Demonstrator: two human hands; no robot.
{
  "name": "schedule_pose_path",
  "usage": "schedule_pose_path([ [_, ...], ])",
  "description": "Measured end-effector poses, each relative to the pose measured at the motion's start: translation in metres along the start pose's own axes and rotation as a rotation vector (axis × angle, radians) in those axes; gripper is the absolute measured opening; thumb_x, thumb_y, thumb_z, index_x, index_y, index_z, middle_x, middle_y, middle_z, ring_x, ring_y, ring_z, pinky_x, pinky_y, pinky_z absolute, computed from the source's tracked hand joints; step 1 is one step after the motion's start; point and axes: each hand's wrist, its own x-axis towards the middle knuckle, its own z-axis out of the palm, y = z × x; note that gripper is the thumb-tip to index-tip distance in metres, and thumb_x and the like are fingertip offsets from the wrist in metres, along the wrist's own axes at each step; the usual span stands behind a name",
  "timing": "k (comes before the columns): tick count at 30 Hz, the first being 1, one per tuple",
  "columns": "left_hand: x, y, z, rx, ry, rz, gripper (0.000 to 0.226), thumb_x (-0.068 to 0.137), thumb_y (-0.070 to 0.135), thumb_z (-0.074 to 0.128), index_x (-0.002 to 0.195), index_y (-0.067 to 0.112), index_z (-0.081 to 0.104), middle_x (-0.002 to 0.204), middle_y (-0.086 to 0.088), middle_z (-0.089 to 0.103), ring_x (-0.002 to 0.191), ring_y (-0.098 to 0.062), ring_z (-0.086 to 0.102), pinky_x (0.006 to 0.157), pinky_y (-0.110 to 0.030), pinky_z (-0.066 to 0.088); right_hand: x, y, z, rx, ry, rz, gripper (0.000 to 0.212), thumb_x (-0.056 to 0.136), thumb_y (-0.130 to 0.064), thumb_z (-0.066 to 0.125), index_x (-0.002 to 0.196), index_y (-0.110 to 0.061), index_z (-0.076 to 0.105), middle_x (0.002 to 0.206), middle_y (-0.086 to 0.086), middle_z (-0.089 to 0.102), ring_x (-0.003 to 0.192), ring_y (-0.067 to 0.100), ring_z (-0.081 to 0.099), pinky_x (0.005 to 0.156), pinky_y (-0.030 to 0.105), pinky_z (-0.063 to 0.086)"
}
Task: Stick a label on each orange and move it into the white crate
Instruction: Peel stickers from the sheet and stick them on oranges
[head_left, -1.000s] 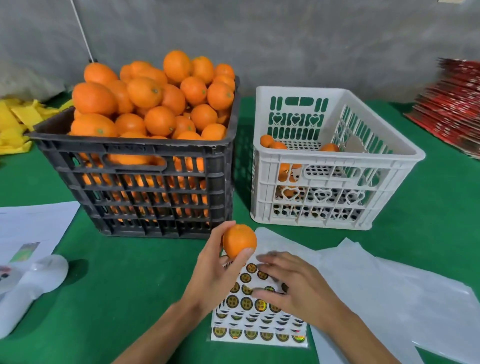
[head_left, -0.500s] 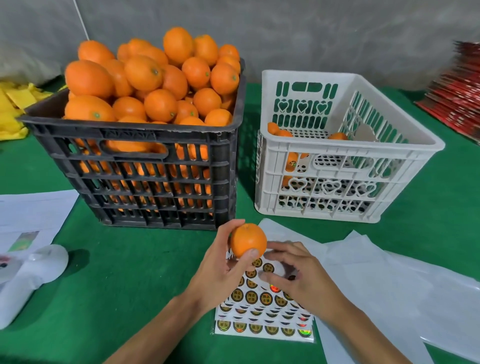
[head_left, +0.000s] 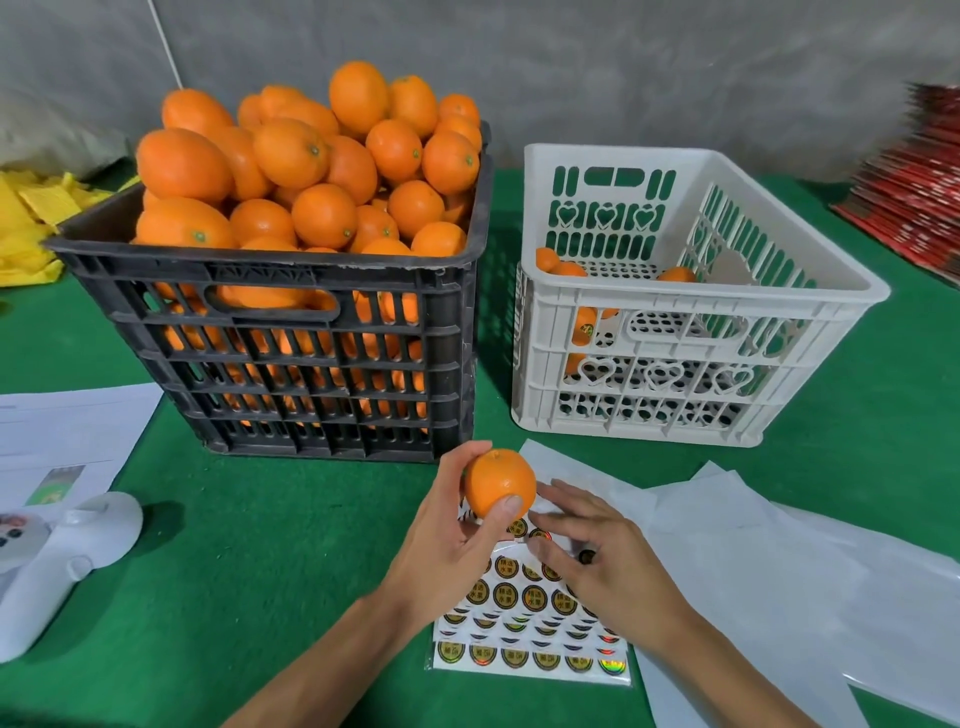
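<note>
Orange (head_left: 498, 483) is sitting in my left hand (head_left: 447, 540) near the worktop's front edge, over the label sheet (head_left: 524, 613). My right hand (head_left: 597, 561) is pinching a label (head_left: 586, 557).

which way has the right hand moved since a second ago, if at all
Yes. Against the label sheet, the right hand has shifted toward the sheet's far end, its fingertips now beside the orange in the left hand.

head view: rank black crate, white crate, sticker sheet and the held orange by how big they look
1. black crate
2. white crate, slightly smaller
3. sticker sheet, nearer the camera and partly covered
4. held orange
</note>
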Motion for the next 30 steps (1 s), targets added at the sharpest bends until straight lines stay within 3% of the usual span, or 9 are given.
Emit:
schedule_pose_path([
  [4, -0.001, 0.003, 0.001, -0.077, 0.025, -0.026, 0.066, 0.093, 0.065, 0.067, 0.149, 0.048, 0.036, 0.127, 0.025, 0.053, 0.094, -0.019, 0.078, 0.078, -0.039, 0.066, -0.004, -0.004, 0.002, -0.160, 0.034, -0.123, 0.032, 0.097, -0.044, 0.068, 0.125, -0.030, 0.073, 0.148, -0.025, 0.050, 0.142, -0.003, 0.037, 0.116, 0.035, 0.037],
  [8, 0.004, 0.005, 0.000, -0.194, 0.077, -0.043, 0.061, 0.094, 0.058, 0.070, 0.145, 0.043, 0.041, 0.126, 0.017, 0.055, 0.101, -0.018, 0.075, 0.073, -0.042, 0.067, -0.002, -0.019, 0.012, -0.321, 0.054, -0.297, 0.044, 0.090, -0.058, 0.068, 0.115, -0.022, 0.077, 0.119, -0.016, 0.065, 0.111, 0.007, 0.057, 0.095, 0.028, 0.048],
  [12, 0.005, 0.004, -0.001, -0.250, 0.097, -0.071, 0.056, 0.093, 0.060, 0.068, 0.141, 0.043, 0.044, 0.125, 0.014, 0.056, 0.107, -0.021, 0.074, 0.072, -0.044, 0.067, 0.001, -0.016, 0.012, -0.332, 0.101, -0.327, 0.042, 0.086, -0.057, 0.074, 0.108, -0.022, 0.079, 0.102, -0.013, 0.063, 0.093, 0.008, 0.055, 0.080, 0.022, 0.048],
  [16, 0.006, 0.003, -0.001, -0.242, 0.099, -0.080, 0.051, 0.095, 0.057, 0.066, 0.139, 0.043, 0.044, 0.130, 0.002, 0.054, 0.103, -0.022, 0.075, 0.072, -0.045, 0.066, 0.006, -0.016, 0.015, -0.372, 0.164, -0.372, 0.033, 0.084, -0.051, 0.079, 0.099, -0.023, 0.079, 0.096, -0.013, 0.062, 0.087, 0.005, 0.053, 0.078, 0.012, 0.037],
  [18, 0.006, 0.003, -0.001, -0.239, 0.100, -0.083, 0.045, 0.098, 0.051, 0.065, 0.137, 0.043, 0.045, 0.131, 0.000, 0.053, 0.105, -0.020, 0.074, 0.073, -0.045, 0.066, 0.006, -0.016, 0.017, -0.364, 0.174, -0.383, 0.028, 0.085, -0.048, 0.079, 0.097, -0.023, 0.079, 0.095, -0.014, 0.063, 0.087, 0.004, 0.054, 0.078, 0.012, 0.039],
  [22, 0.006, 0.004, 0.000, -0.251, 0.097, -0.092, 0.044, 0.099, 0.046, 0.063, 0.138, 0.039, 0.045, 0.133, -0.002, 0.053, 0.112, -0.016, 0.070, 0.075, -0.041, 0.066, 0.007, -0.021, 0.018, -0.229, 0.154, -0.248, 0.010, 0.088, -0.037, 0.080, 0.090, -0.028, 0.074, 0.090, -0.027, 0.054, 0.077, -0.002, 0.049, 0.073, 0.008, 0.036],
  [26, 0.006, 0.004, 0.000, -0.233, 0.100, -0.094, 0.045, 0.095, 0.055, 0.063, 0.135, 0.044, 0.046, 0.132, 0.001, 0.056, 0.112, -0.014, 0.070, 0.077, -0.036, 0.065, 0.009, -0.022, 0.017, -0.055, 0.081, -0.113, 0.013, 0.092, -0.030, 0.076, 0.081, -0.028, 0.068, 0.095, -0.019, 0.062, 0.068, 0.013, 0.051, 0.065, 0.019, 0.038],
  [28, 0.007, 0.004, 0.000, -0.252, 0.103, -0.105, 0.044, 0.094, 0.058, 0.065, 0.133, 0.046, 0.048, 0.131, 0.003, 0.056, 0.111, -0.016, 0.072, 0.081, -0.037, 0.065, 0.007, -0.022, 0.017, -0.002, 0.062, -0.096, 0.015, 0.092, -0.027, 0.076, 0.079, -0.030, 0.068, 0.096, -0.017, 0.065, 0.067, 0.013, 0.053, 0.067, 0.024, 0.043],
  [30, 0.009, 0.004, 0.000, -0.260, 0.100, -0.117, 0.048, 0.091, 0.065, 0.065, 0.133, 0.048, 0.048, 0.129, 0.011, 0.058, 0.106, -0.020, 0.076, 0.088, -0.039, 0.064, 0.009, -0.023, 0.014, 0.222, 0.089, 0.008, 0.016, 0.092, -0.024, 0.076, 0.079, -0.031, 0.070, 0.091, -0.012, 0.069, 0.068, 0.010, 0.057, 0.068, 0.024, 0.047],
])
